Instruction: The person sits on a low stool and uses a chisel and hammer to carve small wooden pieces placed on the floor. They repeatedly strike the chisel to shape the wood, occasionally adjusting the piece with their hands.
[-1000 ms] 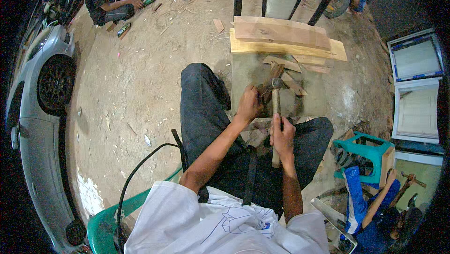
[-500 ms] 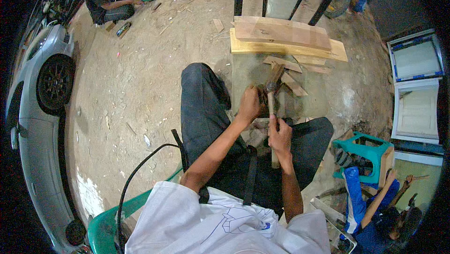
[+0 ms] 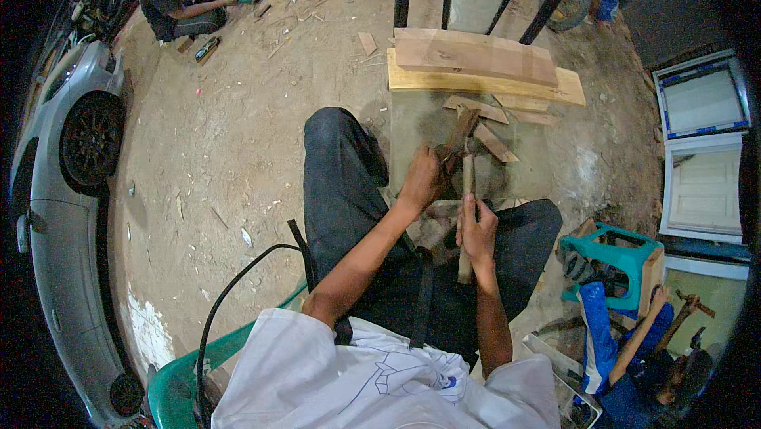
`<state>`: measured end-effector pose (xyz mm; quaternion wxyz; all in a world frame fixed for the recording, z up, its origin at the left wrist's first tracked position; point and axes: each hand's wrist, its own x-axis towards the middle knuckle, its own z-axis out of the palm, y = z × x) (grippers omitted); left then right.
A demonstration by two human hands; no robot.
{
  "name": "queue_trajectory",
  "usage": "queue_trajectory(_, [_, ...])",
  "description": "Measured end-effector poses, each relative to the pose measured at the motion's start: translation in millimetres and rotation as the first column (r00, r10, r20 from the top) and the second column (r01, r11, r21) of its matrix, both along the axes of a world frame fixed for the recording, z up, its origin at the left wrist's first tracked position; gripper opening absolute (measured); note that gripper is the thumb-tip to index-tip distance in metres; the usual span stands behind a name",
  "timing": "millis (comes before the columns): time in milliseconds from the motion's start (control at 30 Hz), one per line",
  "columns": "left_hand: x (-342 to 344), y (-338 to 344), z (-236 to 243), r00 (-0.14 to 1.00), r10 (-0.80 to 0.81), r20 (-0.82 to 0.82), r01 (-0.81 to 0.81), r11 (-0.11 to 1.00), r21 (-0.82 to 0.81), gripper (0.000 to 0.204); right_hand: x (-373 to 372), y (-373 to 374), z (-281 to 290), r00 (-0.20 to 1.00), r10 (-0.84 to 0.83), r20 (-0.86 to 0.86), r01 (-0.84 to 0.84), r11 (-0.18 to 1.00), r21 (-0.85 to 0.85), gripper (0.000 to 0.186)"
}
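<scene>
My right hand [image 3: 478,231] is wrapped round the pale wooden handle of a hammer [image 3: 468,175], whose blurred head is up near a dark brown wood piece [image 3: 464,125]. My left hand [image 3: 419,179] is closed on the lower part of that piece, its fingers partly hidden. Both are over a pale square slab [image 3: 529,158] between and beyond my bent knees. Thin wood offcuts [image 3: 495,142] lie on the slab, and wider boards [image 3: 476,57] lie across its far edge.
A silver car [image 3: 63,270] stands left. A person [image 3: 174,1] sits at upper left with a green tool. At lower right, a co-worker [image 3: 642,381] holds a hammer beside a teal stool [image 3: 610,263]. Framed panels [image 3: 697,183] stand right; dark legs and a motorbike wheel [image 3: 567,5] are beyond the boards.
The hammer in my right hand shifted a little left, then back to the right. My left hand stays almost in place. The co-worker's hammer at lower right has moved slightly.
</scene>
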<state>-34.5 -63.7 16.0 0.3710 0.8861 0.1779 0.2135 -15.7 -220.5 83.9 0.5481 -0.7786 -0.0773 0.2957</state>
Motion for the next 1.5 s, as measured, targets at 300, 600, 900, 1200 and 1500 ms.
queue_trajectory(300, [1.4,-6.2,-8.0,0.986,0.072,-0.148,-0.061,0.995,0.076,0.038,11.8,-9.8,-14.0,0.997,-0.033,0.071,0.038,0.997,-0.064,0.046])
queue_trajectory(600, [-0.3,-6.7,9.1,0.993,0.117,-0.020,-0.116,0.992,0.043,0.027,9.0,-6.1,-6.9,0.997,-0.007,0.074,0.011,0.998,-0.058,0.046])
queue_trajectory(900, [0.3,-6.4,3.6,0.994,0.095,-0.056,-0.083,0.979,0.188,0.029,9.5,-6.8,-11.2,0.998,0.003,0.065,0.000,0.999,-0.041,0.044])
queue_trajectory(1200, [9.3,-7.8,-26.5,0.956,0.238,-0.170,-0.169,0.924,0.343,0.016,6.9,-3.6,-11.4,0.990,0.042,0.136,-0.040,0.999,-0.019,0.041])
queue_trajectory(1500, [9.5,-11.1,-10.9,0.959,0.255,-0.124,-0.234,0.959,0.157,0.018,11.5,-9.8,-44.0,0.948,0.120,0.294,-0.063,0.978,-0.197,0.045])
